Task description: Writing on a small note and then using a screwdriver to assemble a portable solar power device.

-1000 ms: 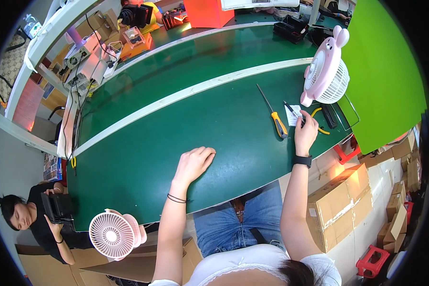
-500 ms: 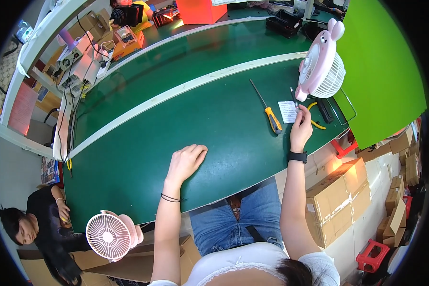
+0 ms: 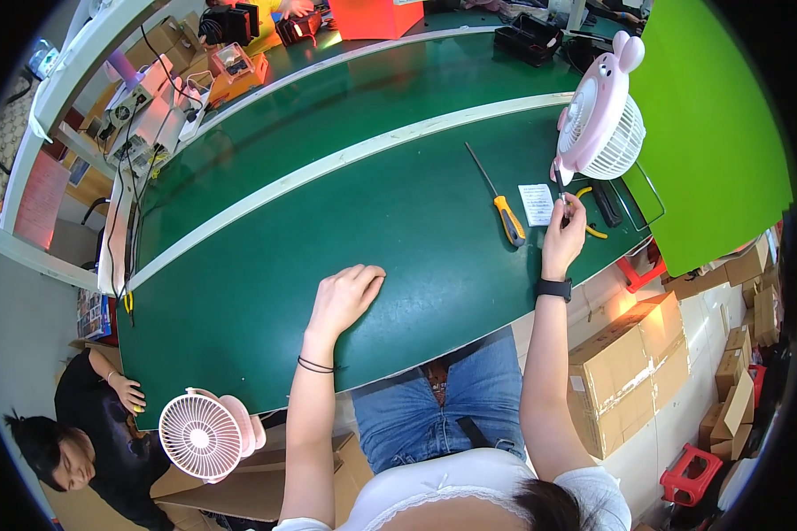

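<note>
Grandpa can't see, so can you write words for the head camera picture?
A person's right grip holds a dark pen-like thing near a white note on a green table. The left grip rests on the table. Two pink fans and a screwdriver also show.

Left of the pen [image 3: 559, 180] in the right hand [image 3: 564, 237], a paper slip [image 3: 535, 205], then a screwdriver [image 3: 506, 215], are laid on the table [image 3: 416, 265].

Single head-worn fisheye view (straight edges bowed), from above near side of green table [image 3: 416, 230], facing down, across.
</note>
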Demonstrator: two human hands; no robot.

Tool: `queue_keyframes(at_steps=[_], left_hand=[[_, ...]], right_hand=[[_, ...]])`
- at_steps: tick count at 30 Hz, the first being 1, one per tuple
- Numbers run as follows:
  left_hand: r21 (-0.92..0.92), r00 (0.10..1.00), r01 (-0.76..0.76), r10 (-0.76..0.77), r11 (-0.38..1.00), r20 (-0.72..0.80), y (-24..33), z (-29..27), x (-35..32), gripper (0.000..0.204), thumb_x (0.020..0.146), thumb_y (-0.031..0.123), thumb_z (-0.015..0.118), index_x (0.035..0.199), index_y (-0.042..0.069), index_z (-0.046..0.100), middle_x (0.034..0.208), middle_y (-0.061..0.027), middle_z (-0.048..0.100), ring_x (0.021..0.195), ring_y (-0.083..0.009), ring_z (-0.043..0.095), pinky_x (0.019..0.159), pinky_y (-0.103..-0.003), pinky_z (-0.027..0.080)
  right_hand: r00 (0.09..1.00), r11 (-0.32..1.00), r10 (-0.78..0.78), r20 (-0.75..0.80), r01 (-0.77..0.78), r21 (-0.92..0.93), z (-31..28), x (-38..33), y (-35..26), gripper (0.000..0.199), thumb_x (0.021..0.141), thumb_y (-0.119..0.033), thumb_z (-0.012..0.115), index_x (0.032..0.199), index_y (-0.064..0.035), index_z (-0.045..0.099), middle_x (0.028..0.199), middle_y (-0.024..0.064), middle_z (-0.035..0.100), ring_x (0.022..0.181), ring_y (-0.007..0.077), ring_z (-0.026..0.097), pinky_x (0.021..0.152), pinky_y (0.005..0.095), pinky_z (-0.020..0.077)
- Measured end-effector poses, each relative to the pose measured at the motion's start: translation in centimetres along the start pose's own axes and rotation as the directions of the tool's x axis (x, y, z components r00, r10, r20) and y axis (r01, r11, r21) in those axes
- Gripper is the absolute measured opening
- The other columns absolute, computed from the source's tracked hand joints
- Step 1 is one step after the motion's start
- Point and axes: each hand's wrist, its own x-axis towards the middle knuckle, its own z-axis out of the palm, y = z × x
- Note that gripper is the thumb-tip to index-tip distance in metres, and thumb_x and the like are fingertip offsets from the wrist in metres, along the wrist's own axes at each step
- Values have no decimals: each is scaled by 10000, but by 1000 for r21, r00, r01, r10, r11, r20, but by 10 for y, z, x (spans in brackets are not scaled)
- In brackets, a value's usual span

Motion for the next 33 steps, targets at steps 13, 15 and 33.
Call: queue_keyframes(at_steps=[13, 15, 33], left_hand=[[-12, 1000, -8, 8, 1000, -13, 1, 3, 3, 53, 915, 164, 695, 948, 123, 698, 818, -41, 684, 702, -237, 679, 629, -361, 547], [-7, 1000, 10, -10, 1000, -3, 1, 1, 2, 55, 918, 170, 694, 949, 126, 702, 828, -43, 690, 713, -243, 684, 634, -364, 552], [-5, 1000, -1, 1, 1000, 16, -8, 5, -3, 87, 943, 211, 655, 971, 135, 688, 839, -43, 686, 791, -255, 697, 682, -392, 562]], right_hand=[[988, 1000, -19, 153, 17, 16, 0, 2, 2, 278, 1005, -283, 653, 1076, -15, 673, 924, 116, 680, 775, 233, 656, 689, 360, 515], [986, 996, -29, 165, 41, -74, 2, 2, 2, 297, 1016, -307, 625, 1082, -20, 662, 946, 131, 689, 805, 274, 668, 705, 387, 522], [946, 939, -119, 302, 206, -275, 4, 4, 18, 438, 789, -257, 855, 1058, -29, 596, 906, 97, 623, 890, 335, 591, 800, 447, 473]])
